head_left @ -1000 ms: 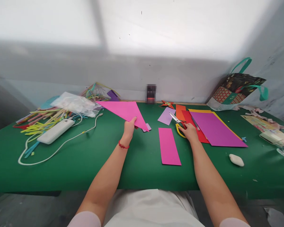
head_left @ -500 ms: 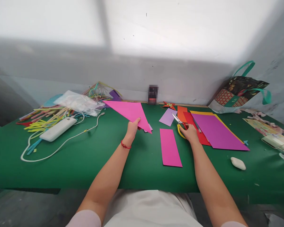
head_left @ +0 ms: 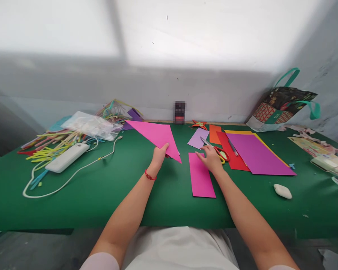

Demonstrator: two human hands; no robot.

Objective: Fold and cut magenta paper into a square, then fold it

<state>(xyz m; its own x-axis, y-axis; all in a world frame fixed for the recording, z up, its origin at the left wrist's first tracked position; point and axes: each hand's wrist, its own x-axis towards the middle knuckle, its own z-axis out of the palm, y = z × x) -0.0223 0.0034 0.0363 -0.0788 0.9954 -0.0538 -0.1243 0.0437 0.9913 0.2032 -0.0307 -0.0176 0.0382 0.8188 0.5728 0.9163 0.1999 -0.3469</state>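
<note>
My left hand (head_left: 159, 156) grips a pink sheet of paper folded into a triangle (head_left: 157, 135), thumb on top and the other fingers hidden below. The paper is raised over the green table (head_left: 107, 204). My right hand (head_left: 211, 158) has its fingers apart and holds nothing. It hovers over the top right of a pink paper rectangle (head_left: 202, 180). Scissors with red and yellow handles (head_left: 224, 153) lie just beyond that hand, their blades partly hidden by it. A lilac paper piece (head_left: 198, 138) lies under the blade tips.
Right of the scissors lie red paper (head_left: 238, 162), orange paper (head_left: 215, 134), and a purple sheet (head_left: 260, 153) over a yellow one. A white case (head_left: 282, 191) sits nearer. At left are a white power strip (head_left: 67, 157), its cord, paper strips and a plastic bag (head_left: 87, 123).
My right hand has let go of the scissors, which now lie on the table, and has moved left over the pink rectangle. My left hand keeps hold of the folded paper, almost unmoved.
</note>
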